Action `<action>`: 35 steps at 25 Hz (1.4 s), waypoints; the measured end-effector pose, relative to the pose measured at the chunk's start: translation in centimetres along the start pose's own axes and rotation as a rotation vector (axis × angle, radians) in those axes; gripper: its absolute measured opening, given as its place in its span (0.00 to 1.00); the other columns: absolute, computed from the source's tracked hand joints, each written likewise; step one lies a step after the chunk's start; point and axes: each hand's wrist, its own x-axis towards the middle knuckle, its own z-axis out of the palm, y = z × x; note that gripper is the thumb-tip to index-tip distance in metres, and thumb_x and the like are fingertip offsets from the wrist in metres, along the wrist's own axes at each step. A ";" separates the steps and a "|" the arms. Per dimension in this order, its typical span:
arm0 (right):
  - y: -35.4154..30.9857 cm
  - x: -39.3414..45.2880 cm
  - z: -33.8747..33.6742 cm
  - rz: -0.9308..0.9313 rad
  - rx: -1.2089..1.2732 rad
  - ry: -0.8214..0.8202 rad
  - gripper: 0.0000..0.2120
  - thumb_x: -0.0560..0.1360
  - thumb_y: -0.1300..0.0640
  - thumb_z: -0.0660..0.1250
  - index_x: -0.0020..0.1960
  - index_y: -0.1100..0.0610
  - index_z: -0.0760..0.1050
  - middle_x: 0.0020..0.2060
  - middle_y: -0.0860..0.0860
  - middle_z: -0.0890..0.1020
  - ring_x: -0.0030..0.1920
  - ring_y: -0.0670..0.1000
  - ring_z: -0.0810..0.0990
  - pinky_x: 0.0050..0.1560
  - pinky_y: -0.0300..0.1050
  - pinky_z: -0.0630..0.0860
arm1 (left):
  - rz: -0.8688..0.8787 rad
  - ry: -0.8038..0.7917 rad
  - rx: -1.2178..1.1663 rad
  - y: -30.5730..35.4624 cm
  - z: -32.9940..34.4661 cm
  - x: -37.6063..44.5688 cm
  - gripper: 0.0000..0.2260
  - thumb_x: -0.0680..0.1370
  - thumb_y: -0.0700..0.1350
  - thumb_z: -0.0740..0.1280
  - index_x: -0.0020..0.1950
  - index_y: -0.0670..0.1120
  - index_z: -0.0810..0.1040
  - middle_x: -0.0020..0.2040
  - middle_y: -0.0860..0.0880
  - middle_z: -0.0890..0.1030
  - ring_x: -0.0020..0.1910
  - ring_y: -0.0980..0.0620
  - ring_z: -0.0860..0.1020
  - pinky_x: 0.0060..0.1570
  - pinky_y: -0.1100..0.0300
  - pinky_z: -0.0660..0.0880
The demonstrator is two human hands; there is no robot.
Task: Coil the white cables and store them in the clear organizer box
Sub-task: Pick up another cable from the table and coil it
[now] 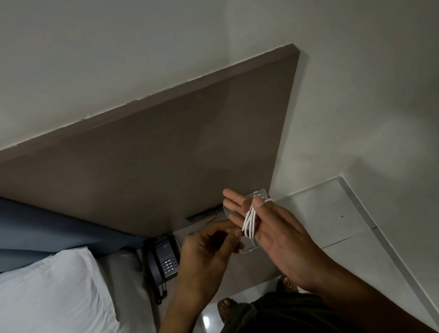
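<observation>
**Cable coil in progress on right hand; box waits behind**

The white cable (249,223) is wound in several loops around the extended fingers of the right hand (276,236), palm open and flat, thumb pinning the loops. The left hand (209,248) is curled loosely beside the coil; whether it pinches a free end cannot be told. The clear organizer box (258,197) shows only partly behind the hands, on the worktop near a black telephone (163,261). Recommended: keep loops even and snug, hold thumb pressure, tuck the tail before sliding the coil off into the box.
</observation>
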 end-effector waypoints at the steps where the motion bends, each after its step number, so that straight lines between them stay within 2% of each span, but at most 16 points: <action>1: 0.0 0.1 0.3 -0.005 -0.024 0.023 0.26 0.87 0.45 0.50 0.81 0.50 0.70 0.78 0.46 0.76 0.77 0.45 0.75 0.80 0.47 0.69 | -0.026 0.051 -0.040 0.1 0.2 0.0 0.07 0.82 0.38 0.73 0.58 0.44 0.88 0.48 0.48 0.91 0.44 0.53 0.89 0.49 0.64 0.84; 3: 0.1 0.3 0.7 -0.014 -0.063 0.075 0.25 0.89 0.47 0.49 0.80 0.51 0.70 0.78 0.47 0.76 0.77 0.46 0.75 0.81 0.48 0.69 | -0.100 0.150 -0.190 0.5 0.7 0.0 0.05 0.80 0.39 0.74 0.54 0.40 0.87 0.47 0.45 0.91 0.45 0.51 0.90 0.49 0.64 0.85; 6: 0.1 0.2 0.9 0.000 -0.083 0.133 0.24 0.90 0.49 0.47 0.79 0.53 0.72 0.78 0.48 0.76 0.78 0.46 0.74 0.82 0.51 0.67 | -0.136 0.232 -0.284 0.9 1.5 -0.3 0.08 0.76 0.46 0.76 0.49 0.43 0.89 0.46 0.46 0.92 0.47 0.51 0.91 0.49 0.65 0.85; 10: 0.3 0.0 0.4 0.039 -0.186 0.138 0.24 0.89 0.47 0.49 0.79 0.52 0.73 0.76 0.48 0.78 0.78 0.46 0.74 0.81 0.48 0.67 | -0.220 0.202 -0.393 0.6 2.1 -1.1 0.07 0.78 0.45 0.77 0.55 0.47 0.91 0.54 0.48 0.92 0.58 0.52 0.89 0.60 0.59 0.83; 13: 0.8 -0.1 0.0 0.063 -0.242 0.170 0.28 0.85 0.40 0.53 0.77 0.53 0.74 0.74 0.52 0.80 0.78 0.51 0.75 0.81 0.53 0.68 | -0.231 0.213 -0.408 0.3 2.4 -1.7 0.09 0.80 0.40 0.75 0.59 0.44 0.90 0.57 0.48 0.91 0.62 0.53 0.88 0.62 0.59 0.81; 15: 1.1 -0.3 0.0 0.036 -0.281 0.134 0.26 0.86 0.38 0.53 0.77 0.46 0.75 0.77 0.48 0.77 0.79 0.48 0.73 0.82 0.54 0.65 | -0.207 0.282 -0.448 0.2 2.6 -1.9 0.08 0.80 0.36 0.74 0.59 0.38 0.88 0.55 0.41 0.91 0.58 0.50 0.89 0.61 0.59 0.85; 17: 1.2 -0.3 0.2 0.048 -0.310 0.093 0.23 0.86 0.35 0.52 0.76 0.37 0.74 0.79 0.42 0.74 0.80 0.45 0.70 0.84 0.57 0.62 | -0.170 0.380 -0.494 -0.1 2.5 -1.8 0.08 0.78 0.34 0.76 0.55 0.32 0.85 0.50 0.33 0.88 0.50 0.46 0.89 0.57 0.58 0.87; 19: 1.6 -0.3 0.3 0.056 -0.337 0.067 0.22 0.86 0.34 0.50 0.75 0.32 0.72 0.80 0.40 0.72 0.81 0.45 0.67 0.85 0.59 0.60 | -0.107 0.418 -0.441 -0.2 2.5 -1.8 0.08 0.75 0.36 0.78 0.51 0.33 0.85 0.45 0.35 0.88 0.45 0.48 0.88 0.50 0.61 0.86; 21: 2.0 -0.2 0.6 0.052 -0.358 0.059 0.21 0.87 0.36 0.50 0.75 0.31 0.72 0.79 0.38 0.72 0.81 0.42 0.67 0.85 0.55 0.61 | -0.046 0.394 -0.384 -0.3 2.6 -1.9 0.06 0.75 0.36 0.78 0.50 0.36 0.88 0.45 0.42 0.90 0.45 0.51 0.89 0.50 0.64 0.85; 22: 2.1 -0.3 0.8 0.047 -0.344 0.061 0.21 0.87 0.37 0.50 0.74 0.31 0.73 0.77 0.35 0.74 0.79 0.39 0.69 0.83 0.50 0.63 | -0.027 0.381 -0.373 -0.2 2.6 -2.0 0.05 0.76 0.36 0.77 0.51 0.37 0.89 0.46 0.44 0.91 0.47 0.51 0.90 0.52 0.64 0.85; 24: 2.2 -0.3 1.0 0.006 -0.317 0.083 0.21 0.86 0.39 0.52 0.71 0.35 0.77 0.70 0.30 0.79 0.74 0.34 0.74 0.75 0.37 0.68 | 0.013 0.357 -0.316 -0.4 2.6 -2.2 0.06 0.77 0.38 0.77 0.53 0.41 0.90 0.49 0.46 0.92 0.52 0.48 0.90 0.56 0.60 0.85; 26: 2.5 -0.4 1.3 -0.048 -0.308 0.117 0.21 0.87 0.42 0.51 0.71 0.40 0.79 0.67 0.32 0.82 0.71 0.34 0.78 0.69 0.30 0.72 | 0.077 0.306 -0.154 -0.7 2.5 -2.3 0.08 0.79 0.41 0.75 0.56 0.46 0.91 0.53 0.50 0.91 0.57 0.47 0.88 0.60 0.57 0.84; 29: 3.7 -0.3 1.4 -0.112 -0.291 0.251 0.23 0.89 0.46 0.49 0.68 0.47 0.81 0.61 0.38 0.87 0.63 0.37 0.84 0.60 0.28 0.78 | 0.139 0.137 -0.022 -1.0 2.3 -2.7 0.13 0.82 0.40 0.74 0.63 0.53 0.89 0.59 0.56 0.89 0.63 0.51 0.86 0.65 0.62 0.81; 31: 4.5 -0.3 1.3 -0.058 -0.246 0.415 0.21 0.86 0.41 0.51 0.60 0.46 0.82 0.51 0.37 0.89 0.53 0.35 0.86 0.49 0.30 0.81 | 0.143 -0.018 0.000 -1.3 1.9 -3.0 0.18 0.83 0.38 0.73 0.69 0.55 0.85 0.64 0.58 0.87 0.66 0.56 0.85 0.67 0.65 0.79; 33: 5.2 -0.1 0.9 0.037 -0.262 0.536 0.19 0.85 0.37 0.53 0.53 0.43 0.81 0.45 0.40 0.88 0.48 0.38 0.87 0.44 0.32 0.75 | 0.098 -0.150 -0.060 -1.7 1.5 -3.2 0.19 0.83 0.36 0.72 0.73 0.51 0.81 0.67 0.55 0.87 0.68 0.54 0.85 0.69 0.61 0.80; 35: 5.9 0.1 0.4 0.120 -0.229 0.577 0.19 0.87 0.39 0.54 0.49 0.44 0.80 0.42 0.41 0.85 0.44 0.41 0.83 0.44 0.35 0.73 | 0.043 -0.118 -0.168 -2.2 0.8 -2.9 0.14 0.82 0.35 0.73 0.68 0.43 0.83 0.61 0.49 0.90 0.64 0.50 0.87 0.68 0.53 0.83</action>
